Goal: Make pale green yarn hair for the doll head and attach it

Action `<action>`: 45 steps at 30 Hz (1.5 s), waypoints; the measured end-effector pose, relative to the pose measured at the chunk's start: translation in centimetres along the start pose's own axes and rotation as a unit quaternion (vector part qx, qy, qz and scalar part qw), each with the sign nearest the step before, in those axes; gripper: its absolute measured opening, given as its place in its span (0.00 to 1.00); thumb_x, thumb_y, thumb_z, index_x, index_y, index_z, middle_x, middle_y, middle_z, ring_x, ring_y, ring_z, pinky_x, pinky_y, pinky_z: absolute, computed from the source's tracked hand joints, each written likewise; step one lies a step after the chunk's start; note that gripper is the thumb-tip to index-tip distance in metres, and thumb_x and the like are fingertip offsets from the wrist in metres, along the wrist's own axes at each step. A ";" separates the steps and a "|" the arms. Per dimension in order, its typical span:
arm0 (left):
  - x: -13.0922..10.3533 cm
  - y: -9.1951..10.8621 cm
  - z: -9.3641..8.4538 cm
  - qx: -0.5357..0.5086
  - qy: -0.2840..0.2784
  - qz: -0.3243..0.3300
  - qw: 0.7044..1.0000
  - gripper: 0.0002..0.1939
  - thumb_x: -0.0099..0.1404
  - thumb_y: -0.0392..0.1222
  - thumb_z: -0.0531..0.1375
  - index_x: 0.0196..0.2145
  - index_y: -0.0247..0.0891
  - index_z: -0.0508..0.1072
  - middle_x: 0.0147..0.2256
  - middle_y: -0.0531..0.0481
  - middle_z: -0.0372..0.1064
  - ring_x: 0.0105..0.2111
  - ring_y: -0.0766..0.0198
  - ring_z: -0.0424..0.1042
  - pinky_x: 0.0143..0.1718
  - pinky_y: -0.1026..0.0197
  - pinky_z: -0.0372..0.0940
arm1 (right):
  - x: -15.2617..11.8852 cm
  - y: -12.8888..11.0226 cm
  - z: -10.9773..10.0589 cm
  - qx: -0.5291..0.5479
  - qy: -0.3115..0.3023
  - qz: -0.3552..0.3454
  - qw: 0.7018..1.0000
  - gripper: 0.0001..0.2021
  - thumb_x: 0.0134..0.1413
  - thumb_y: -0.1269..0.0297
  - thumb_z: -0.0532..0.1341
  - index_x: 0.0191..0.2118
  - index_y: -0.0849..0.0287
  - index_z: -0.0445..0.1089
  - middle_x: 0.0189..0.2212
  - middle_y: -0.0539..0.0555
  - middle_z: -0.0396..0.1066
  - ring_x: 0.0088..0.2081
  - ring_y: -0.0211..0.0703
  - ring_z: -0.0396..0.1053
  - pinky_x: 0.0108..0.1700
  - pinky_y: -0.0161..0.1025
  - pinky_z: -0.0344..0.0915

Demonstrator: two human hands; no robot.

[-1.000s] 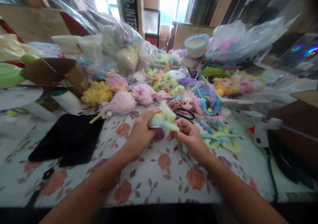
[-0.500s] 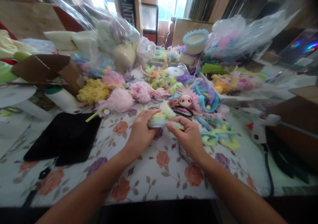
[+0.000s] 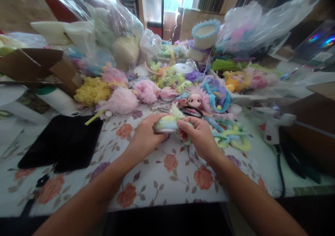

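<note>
Over the middle of the table my left hand [image 3: 148, 131] is wrapped round a small rounded piece covered in fluffy pastel yellow, green and blue strip [image 3: 166, 123]. A pale underside shows below it, and a fuzzy tuft sticks up on top. My right hand [image 3: 197, 133] pinches at the right side of this piece, where some pale green strip hangs beneath the fingers. Just behind them are a pair of black-handled scissors [image 3: 192, 112] and a doll head with pink hair [image 3: 195, 100]. Loose blue and yellow-green fuzzy strips [image 3: 232, 138] lie right of my right hand.
A dark tablet-like panel [image 3: 62, 143] lies at left on the flowered tablecloth [image 3: 157, 173]. Pink and yellow fluffy bundles [image 3: 121, 101] line the back. A white glue gun [image 3: 272, 126] stands at right with its cord hanging forward. A cardboard box [image 3: 31, 66] is at far left.
The fluffy piece has turned so that more of its rounded side and pale underside shows. My right fingers have shifted from lying across its front to pinching at its right edge. The view tilts slightly.
</note>
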State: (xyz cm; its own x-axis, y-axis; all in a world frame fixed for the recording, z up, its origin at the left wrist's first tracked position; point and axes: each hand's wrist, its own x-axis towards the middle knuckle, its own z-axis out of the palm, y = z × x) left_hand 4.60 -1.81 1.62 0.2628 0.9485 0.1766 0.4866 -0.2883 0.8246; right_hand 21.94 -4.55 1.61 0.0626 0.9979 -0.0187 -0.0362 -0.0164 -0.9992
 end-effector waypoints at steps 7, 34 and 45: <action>0.1 -0.1 -0.4 -0.064 -0.016 -0.060 0.996 0.29 0.50 0.38 0.67 0.52 0.42 0.72 0.47 0.47 0.75 0.42 0.51 0.74 0.39 0.55 0.70 | -0.2 0.0 -0.5 0.001 -0.028 0.012 1.000 0.14 0.50 0.55 0.68 0.26 0.61 0.69 0.16 0.44 0.63 0.17 0.31 0.56 0.20 0.30 0.53; 0.0 -0.5 2.1 -0.392 0.042 -0.020 0.919 0.24 0.52 0.32 0.56 0.48 0.39 0.72 0.51 0.47 0.72 0.54 0.52 0.68 0.57 0.50 0.62 | -2.1 1.2 2.3 -0.425 0.030 -0.535 0.729 0.13 0.59 0.76 0.57 0.49 0.65 0.70 0.35 0.59 0.73 0.38 0.44 0.70 0.41 0.41 0.73; -0.3 0.1 1.3 -0.349 0.024 -0.030 0.936 0.24 0.61 0.44 0.62 0.54 0.38 0.68 0.52 0.44 0.70 0.53 0.53 0.69 0.55 0.54 0.64 | -1.8 2.6 2.6 -0.470 -0.033 -0.505 0.723 0.13 0.61 0.75 0.53 0.46 0.66 0.72 0.44 0.63 0.74 0.44 0.50 0.71 0.48 0.47 0.73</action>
State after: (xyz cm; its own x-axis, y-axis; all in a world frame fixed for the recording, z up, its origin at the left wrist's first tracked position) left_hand 5.64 -2.24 0.93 0.2060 0.9701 0.1280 -0.1683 -0.0937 0.9813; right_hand 19.13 -6.18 -0.82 -0.4646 0.5317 0.7081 0.6907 0.7180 -0.0859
